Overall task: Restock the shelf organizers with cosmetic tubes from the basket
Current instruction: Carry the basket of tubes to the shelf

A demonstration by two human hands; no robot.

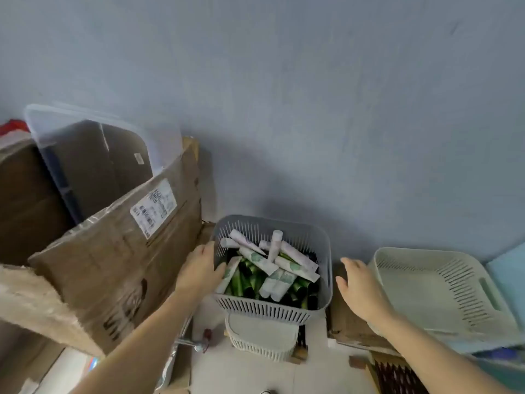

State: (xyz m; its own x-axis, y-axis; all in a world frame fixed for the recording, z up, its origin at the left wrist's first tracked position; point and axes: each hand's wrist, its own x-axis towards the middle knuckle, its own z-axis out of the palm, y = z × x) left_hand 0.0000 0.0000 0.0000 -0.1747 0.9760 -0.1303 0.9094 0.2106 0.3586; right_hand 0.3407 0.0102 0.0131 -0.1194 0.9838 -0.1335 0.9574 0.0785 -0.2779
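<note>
Two bare forearms [147, 336] reach in from the bottom edge. The left hand [200, 270] hooks its fingers [221, 271] over the left rim of the grey basket [272, 309] and grips it. The right hand [358, 282] hangs spread and relaxed just off the basket's right wall, holding nothing. Between the two sets of fingers the cosmetic tubes [257, 258] lie heaped loose, white over green. The load looks light but apt to shift, and the slatted plastic walls probably flex, so gripping both side rims seems safest. Single tubes look smooth and are best pinched mid-body.
</note>
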